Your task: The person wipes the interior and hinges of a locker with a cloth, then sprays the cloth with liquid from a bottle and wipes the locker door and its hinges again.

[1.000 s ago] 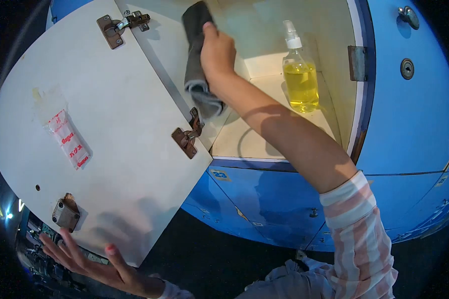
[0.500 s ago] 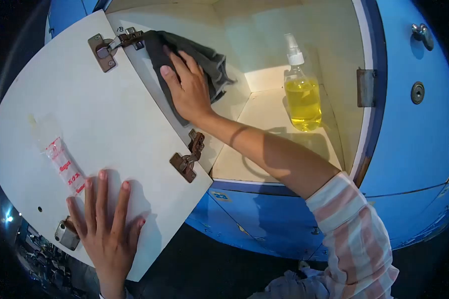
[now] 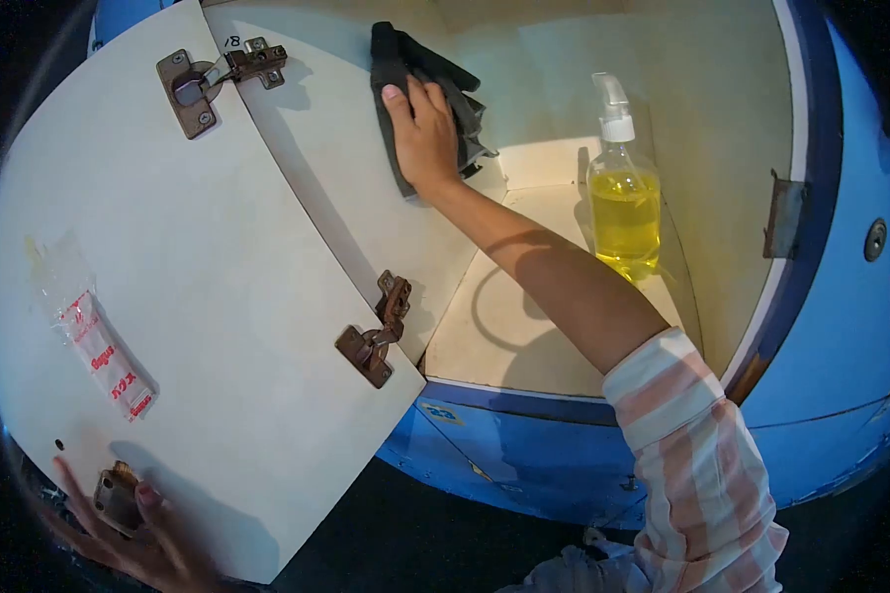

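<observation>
My right hand (image 3: 429, 138) holds a dark grey cloth (image 3: 396, 61) against the left inner wall of a cream-lined locker, its thumb and fingers lying over the folds. On the locker floor, right of that arm, stands a clear spray bottle (image 3: 625, 212) of yellow liquid with a white nozzle. At the lower left, my left hand (image 3: 138, 544) is at the edge of the open white door (image 3: 218, 296), fingers spread and slightly blurred. Its thumb and forefinger lie on either side of the metal lock (image 3: 119, 497), and it grips nothing.
A clear plastic sleeve with red print (image 3: 107, 358) is fixed to the door. Two brown metal hinges, the upper one (image 3: 190, 94) and the lower one (image 3: 366, 351), join door and wall. A metal strike plate (image 3: 785, 214) sits on the right frame, beside blue locker fronts (image 3: 860, 326).
My right hand has moved the cloth rightward and up along the wall, away from the upper hinge. My left hand has slid down and left from the door's face to its edge.
</observation>
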`<state>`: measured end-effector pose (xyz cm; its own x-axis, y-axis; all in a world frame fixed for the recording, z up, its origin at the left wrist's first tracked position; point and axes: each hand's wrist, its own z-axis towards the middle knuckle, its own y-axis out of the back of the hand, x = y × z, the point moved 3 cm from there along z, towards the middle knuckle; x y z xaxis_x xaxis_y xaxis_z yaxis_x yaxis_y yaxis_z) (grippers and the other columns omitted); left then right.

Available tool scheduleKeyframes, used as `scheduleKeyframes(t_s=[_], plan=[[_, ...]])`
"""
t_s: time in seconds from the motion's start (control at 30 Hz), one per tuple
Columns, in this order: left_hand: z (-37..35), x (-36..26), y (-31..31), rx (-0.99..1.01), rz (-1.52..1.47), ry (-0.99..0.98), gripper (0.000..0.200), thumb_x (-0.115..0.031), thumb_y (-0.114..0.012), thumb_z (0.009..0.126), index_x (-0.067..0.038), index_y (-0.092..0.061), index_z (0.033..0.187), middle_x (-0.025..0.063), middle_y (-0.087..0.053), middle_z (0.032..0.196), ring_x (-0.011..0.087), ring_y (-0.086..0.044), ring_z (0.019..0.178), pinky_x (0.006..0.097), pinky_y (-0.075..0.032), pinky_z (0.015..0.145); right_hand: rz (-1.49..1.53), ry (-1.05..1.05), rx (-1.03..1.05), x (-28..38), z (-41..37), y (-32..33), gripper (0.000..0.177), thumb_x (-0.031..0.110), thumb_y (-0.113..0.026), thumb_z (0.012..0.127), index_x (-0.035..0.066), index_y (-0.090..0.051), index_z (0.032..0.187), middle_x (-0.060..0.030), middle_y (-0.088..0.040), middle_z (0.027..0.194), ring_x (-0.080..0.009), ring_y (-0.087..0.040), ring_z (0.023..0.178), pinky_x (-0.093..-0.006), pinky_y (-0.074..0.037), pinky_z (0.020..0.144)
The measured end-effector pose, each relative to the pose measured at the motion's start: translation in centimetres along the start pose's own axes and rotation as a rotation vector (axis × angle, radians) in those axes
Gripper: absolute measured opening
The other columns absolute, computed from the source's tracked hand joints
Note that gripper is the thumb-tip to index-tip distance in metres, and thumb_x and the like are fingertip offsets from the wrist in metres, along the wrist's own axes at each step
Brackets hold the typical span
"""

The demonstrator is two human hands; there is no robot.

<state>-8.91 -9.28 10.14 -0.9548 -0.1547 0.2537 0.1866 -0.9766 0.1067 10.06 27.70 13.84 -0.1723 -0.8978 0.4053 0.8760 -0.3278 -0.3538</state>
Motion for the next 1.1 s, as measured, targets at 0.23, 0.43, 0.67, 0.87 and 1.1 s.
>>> scheduleKeyframes(t_s=[0.23, 0.43, 0.67, 0.87, 1.1], plan=[[0.8, 1.1, 0.0, -0.066, -0.521, 0.357, 0.086, -0.028, -0.069, 0.072, -0.013, -0.013, 0.135, 0.0128, -0.020, 0.135, 0.0264, -0.036, 0.113, 0.0402, -0.045, 0.086, -0.085, -0.136, 0.077, -2.6, 1.2, 0.2, 0.049, 0.041, -0.039, 0.086, 0.005, -0.048, 0.116, -0.0195, -0.046, 0.114, -0.0367, -0.042, 0.106, -0.0413, -0.033, 0.091], [0.7, 1.5, -0.4, -0.095, -0.602, 0.356, 0.077, -0.027, -0.069, 0.072, -0.013, -0.023, 0.132, 0.0100, -0.027, 0.129, 0.0212, -0.040, 0.101, 0.0316, -0.046, 0.074, -0.145, -0.150, -0.030, -6.1, 3.2, 0.2, 0.053, 0.045, -0.035, 0.086, 0.002, -0.049, 0.114, -0.0221, -0.043, 0.120, -0.0376, -0.041, 0.108, -0.0382, -0.031, 0.091], [-0.2, 2.6, -0.9, -0.056, -0.592, 0.447, 0.071, -0.027, -0.069, 0.073, -0.009, -0.029, 0.128, 0.0100, -0.034, 0.118, 0.0182, -0.042, 0.093, 0.0281, -0.045, 0.071, -0.226, -0.196, 0.066, -9.9, 4.5, -0.4, 0.056, 0.046, -0.030, 0.087, 0.005, -0.041, 0.123, -0.0141, -0.040, 0.127, -0.0318, -0.032, 0.120, -0.0375, -0.023, 0.101], [1.5, -0.1, -0.3, -0.154, -0.445, 0.404, 0.071, -0.035, -0.067, 0.071, -0.008, -0.031, 0.126, 0.0130, -0.037, 0.115, 0.0218, -0.042, 0.097, 0.0359, -0.043, 0.075, -0.183, -0.244, 0.030, -11.9, 6.2, 0.7, 0.055, 0.044, -0.029, 0.088, 0.003, -0.042, 0.122, -0.0154, -0.041, 0.126, -0.0316, -0.033, 0.118, -0.0381, -0.024, 0.100], [0.9, 0.3, -1.1, -0.249, -0.312, 0.460, 0.076, -0.050, -0.064, 0.068, -0.011, -0.034, 0.126, 0.0174, -0.039, 0.114, 0.0289, -0.041, 0.104, 0.0469, -0.041, 0.075, -0.248, -0.157, 0.016, -13.9, 6.8, 0.7, 0.049, 0.039, -0.029, 0.089, 0.002, -0.046, 0.117, -0.0170, -0.044, 0.122, -0.0329, -0.037, 0.114, -0.0394, -0.029, 0.096]])
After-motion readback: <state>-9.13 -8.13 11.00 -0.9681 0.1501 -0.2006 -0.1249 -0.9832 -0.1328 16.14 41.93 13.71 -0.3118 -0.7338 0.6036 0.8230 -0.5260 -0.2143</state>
